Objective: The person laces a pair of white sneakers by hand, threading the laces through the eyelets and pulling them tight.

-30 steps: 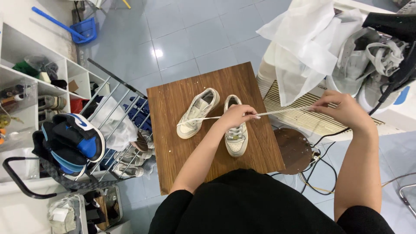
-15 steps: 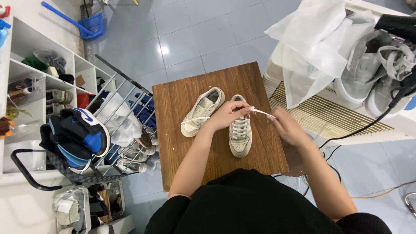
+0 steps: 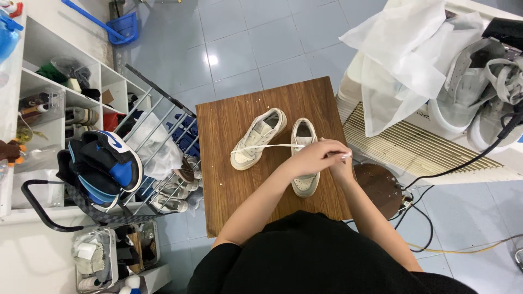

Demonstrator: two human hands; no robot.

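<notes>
Left hand (image 3: 315, 158) bent over right shoe (image 3: 304, 158) – pinching lace (image 3: 267, 146); right hand (image 3: 342, 169) at 3 o'clock, mostly hidden – grip unclear.

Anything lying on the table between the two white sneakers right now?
In the head view, only the white shoelace crosses the gap, running from the left sneaker toward the left hand over the right sneaker. Otherwise bare wooden table.

White lace (image 3: 267, 146) taut across two cream sneakers (image 3: 257, 138)

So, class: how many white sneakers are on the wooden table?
2: left sneaker lies angled, unlaced; right sneaker sits partly under the hands. None seems hidden on the wooden table.
</notes>
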